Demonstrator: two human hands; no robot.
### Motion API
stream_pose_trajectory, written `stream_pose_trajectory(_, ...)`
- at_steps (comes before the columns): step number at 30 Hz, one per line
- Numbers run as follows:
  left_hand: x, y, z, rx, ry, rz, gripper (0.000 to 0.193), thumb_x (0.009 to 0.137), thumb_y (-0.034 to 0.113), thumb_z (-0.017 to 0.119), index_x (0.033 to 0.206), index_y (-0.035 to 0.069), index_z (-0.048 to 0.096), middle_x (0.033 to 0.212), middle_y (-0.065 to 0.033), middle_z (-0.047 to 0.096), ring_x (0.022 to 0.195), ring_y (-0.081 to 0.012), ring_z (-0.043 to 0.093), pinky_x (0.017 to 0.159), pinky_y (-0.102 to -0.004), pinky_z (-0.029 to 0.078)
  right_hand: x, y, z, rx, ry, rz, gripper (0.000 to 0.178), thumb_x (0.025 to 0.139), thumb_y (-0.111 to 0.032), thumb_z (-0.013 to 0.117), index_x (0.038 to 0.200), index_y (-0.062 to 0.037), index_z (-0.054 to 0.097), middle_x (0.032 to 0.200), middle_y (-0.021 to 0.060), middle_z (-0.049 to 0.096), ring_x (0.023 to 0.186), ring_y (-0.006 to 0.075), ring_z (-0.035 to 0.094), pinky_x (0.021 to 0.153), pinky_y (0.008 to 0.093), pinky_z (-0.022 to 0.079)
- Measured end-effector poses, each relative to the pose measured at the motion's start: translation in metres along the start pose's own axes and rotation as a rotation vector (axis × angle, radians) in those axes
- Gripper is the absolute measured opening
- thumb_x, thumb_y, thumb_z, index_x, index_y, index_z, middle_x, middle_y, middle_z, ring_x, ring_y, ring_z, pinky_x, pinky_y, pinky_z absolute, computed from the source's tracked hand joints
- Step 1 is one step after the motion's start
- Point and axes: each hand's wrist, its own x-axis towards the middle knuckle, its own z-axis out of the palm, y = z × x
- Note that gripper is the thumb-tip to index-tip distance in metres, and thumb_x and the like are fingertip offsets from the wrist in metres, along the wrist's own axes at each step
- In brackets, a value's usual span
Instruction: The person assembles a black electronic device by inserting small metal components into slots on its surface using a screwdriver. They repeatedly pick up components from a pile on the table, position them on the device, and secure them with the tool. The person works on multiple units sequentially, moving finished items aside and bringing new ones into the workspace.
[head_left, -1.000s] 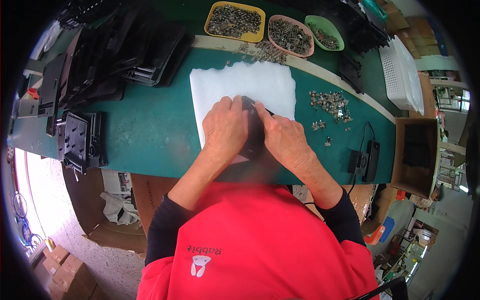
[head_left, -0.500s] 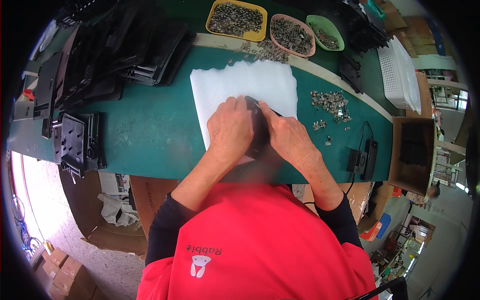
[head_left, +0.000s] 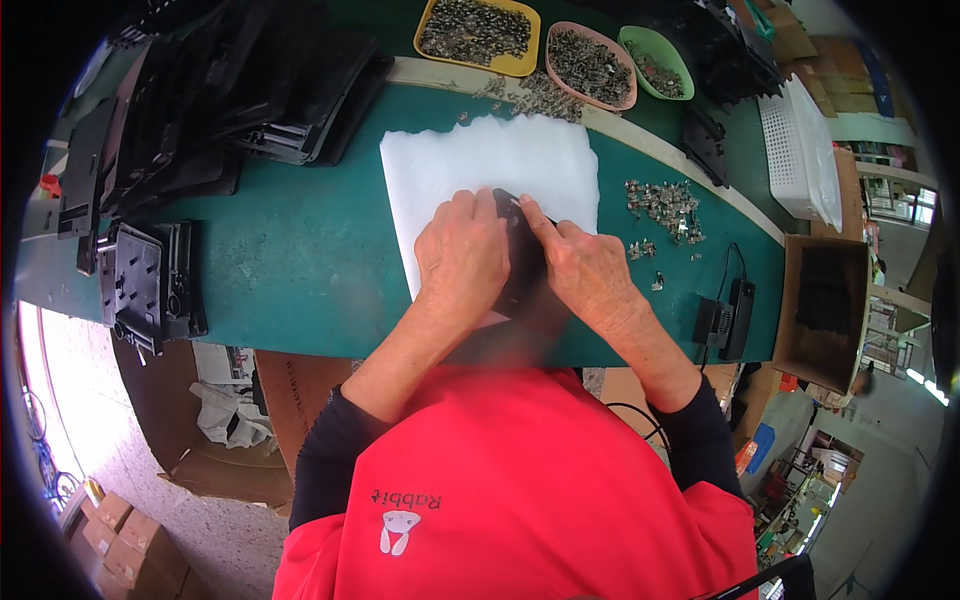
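A black plastic part, its lower portion blurred, lies over a white foam sheet in front of me. My left hand is closed on its left edge, with the knuckles up and the fingertips hidden. At the part's upper right edge is my right hand, its index finger reaching to the far end and the other fingers curled. A small dark piece shows beneath that index finger; I cannot make out what the hand holds.
Small metal clips lie scattered right of the foam. Behind stand yellow, pink and green trays of small parts. Black panels are stacked at left, black assemblies nearer. A black power adapter and cardboard box sit at right.
My right hand has shifted slightly right, and its wrist and forearm have swung outward. My left hand stays on the black part. The whole view has shifted a little.
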Motion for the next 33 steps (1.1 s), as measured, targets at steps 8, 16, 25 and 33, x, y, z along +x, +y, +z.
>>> stream_pose_trajectory(8, 0.003, 0.0, 0.001, 0.012, -0.032, -0.019, 0.036, 0.086, 0.015, 0.065, 0.118, -0.001, 0.062, 0.091, -0.0128, 0.06, 0.085, -0.0299, 0.061, 0.07, -0.0411, 0.051, 0.001, 0.0, 0.007, -0.149, -0.011, -0.112, 0.061, 0.081, -0.009, 0.06, 0.141, -0.0048, 0.046, 0.073, 0.0099, 0.063, 0.056, 0.0234, 0.066, 0.049, 0.0333, 0.054)
stream_pose_trajectory(16, 0.002, 0.0, 0.001, 0.02, 0.0, -0.009, 0.035, 0.086, 0.015, 0.065, 0.117, -0.001, 0.062, 0.092, -0.0132, 0.06, 0.085, -0.0304, 0.062, 0.071, -0.0413, 0.051, 0.003, 0.016, 0.002, 0.064, -0.014, -0.116, 0.062, 0.08, -0.004, 0.057, 0.142, -0.0081, 0.046, 0.076, 0.0124, 0.064, 0.062, 0.0309, 0.067, 0.055, 0.0388, 0.055)
stream_pose_trajectory(25, 0.002, 0.001, 0.001, 0.008, 0.001, 0.002, 0.034, 0.086, 0.015, 0.065, 0.116, -0.001, 0.063, 0.091, -0.0135, 0.061, 0.085, -0.0307, 0.062, 0.071, -0.0412, 0.051, 0.004, 0.012, -0.007, -0.137, -0.128, -0.154, 0.072, 0.076, -0.001, 0.059, 0.146, -0.0057, 0.042, 0.077, 0.009, 0.063, 0.061, 0.0259, 0.065, 0.056, 0.0358, 0.054)
stream_pose_trajectory(33, 0.006, -0.001, -0.005, -0.017, -0.047, -0.047, 0.033, 0.086, 0.017, 0.064, 0.115, 0.001, 0.064, 0.091, -0.0153, 0.062, 0.08, -0.035, 0.064, 0.069, -0.0454, 0.051, 0.017, -0.002, -0.025, 0.044, -0.125, -0.061, 0.055, 0.08, 0.0, 0.055, 0.136, -0.0031, 0.052, 0.081, 0.0155, 0.067, 0.073, 0.0332, 0.068, 0.064, 0.042, 0.055)
